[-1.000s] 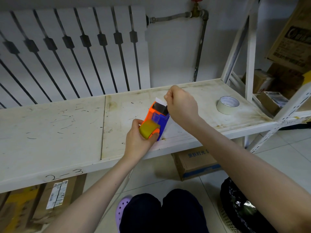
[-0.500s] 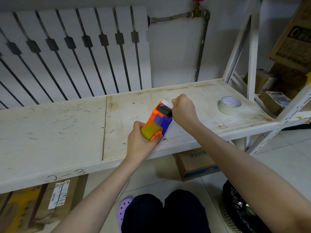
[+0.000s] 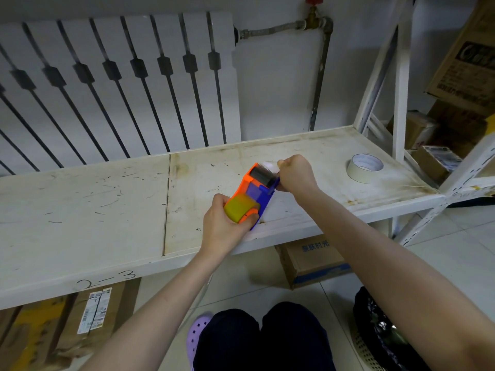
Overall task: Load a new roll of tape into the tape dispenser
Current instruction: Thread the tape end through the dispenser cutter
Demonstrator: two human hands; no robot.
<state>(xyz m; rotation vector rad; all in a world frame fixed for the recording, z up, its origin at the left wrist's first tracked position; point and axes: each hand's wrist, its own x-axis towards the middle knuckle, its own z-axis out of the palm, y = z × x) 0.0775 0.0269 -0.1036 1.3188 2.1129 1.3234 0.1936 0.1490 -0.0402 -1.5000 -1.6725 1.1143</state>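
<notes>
An orange and blue tape dispenser [image 3: 255, 188] is held above the white shelf [image 3: 107, 210], with a yellowish roll of tape [image 3: 240, 210] seated in its near end. My left hand [image 3: 223, 226] grips that near end around the roll. My right hand [image 3: 296, 174] is curled at the far end by the black roller and serrated blade, pinching the pale free end of the tape [image 3: 269, 165]. A second, cream-coloured roll of tape [image 3: 364, 167] lies flat on the shelf to the right, apart from both hands.
A white radiator [image 3: 120, 84] and a pipe with a red valve [image 3: 316, 14] stand behind the shelf. White shelf uprights [image 3: 400, 84] rise at the right, cardboard boxes [image 3: 313, 261] sit beneath and beside. My knees and a purple shoe [image 3: 197, 333] are below.
My right hand has dropped from above the dispenser's far end to beside the blade, drawing the tape end down. The dispenser tilted slightly lower. My left hand kept its grip.
</notes>
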